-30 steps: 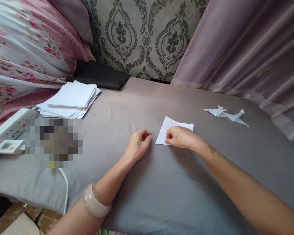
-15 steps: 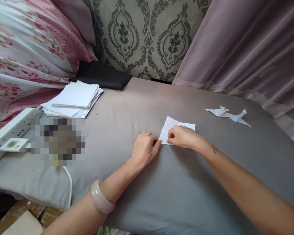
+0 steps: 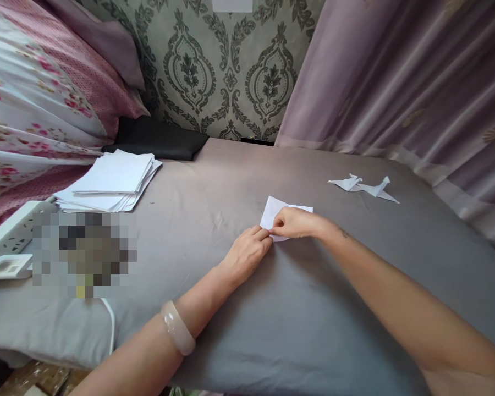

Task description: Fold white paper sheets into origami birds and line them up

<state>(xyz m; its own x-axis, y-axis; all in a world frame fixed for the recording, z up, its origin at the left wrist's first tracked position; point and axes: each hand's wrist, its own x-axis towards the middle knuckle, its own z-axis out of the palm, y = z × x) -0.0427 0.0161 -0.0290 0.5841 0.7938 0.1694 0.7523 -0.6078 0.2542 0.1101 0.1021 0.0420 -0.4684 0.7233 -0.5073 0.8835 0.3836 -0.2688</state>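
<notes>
A small white sheet of paper [image 3: 273, 208] with a crease lies on the grey cloth in front of me. My left hand [image 3: 250, 247] is closed at its lower left corner, fingers curled over the edge. My right hand [image 3: 295, 223] lies across the paper, its thumb and fingertips pinched at the lower edge and meeting the left fingertips. Much of the sheet is hidden beneath the right hand. Two folded white paper figures [image 3: 365, 187] with pointed ends rest farther back on the right.
A stack of white paper [image 3: 113, 179] lies at the back left, before a black folded item [image 3: 157, 138]. At the left edge are a white power strip [image 3: 14, 234], a plug and a cable, beside a blurred-out patch. Curtains [image 3: 367, 77] hang along the right.
My left fingers have moved in over the paper's lower left edge to meet the right fingertips. The right hand has shifted slightly left on the sheet. The camera view has tilted and turned a little.
</notes>
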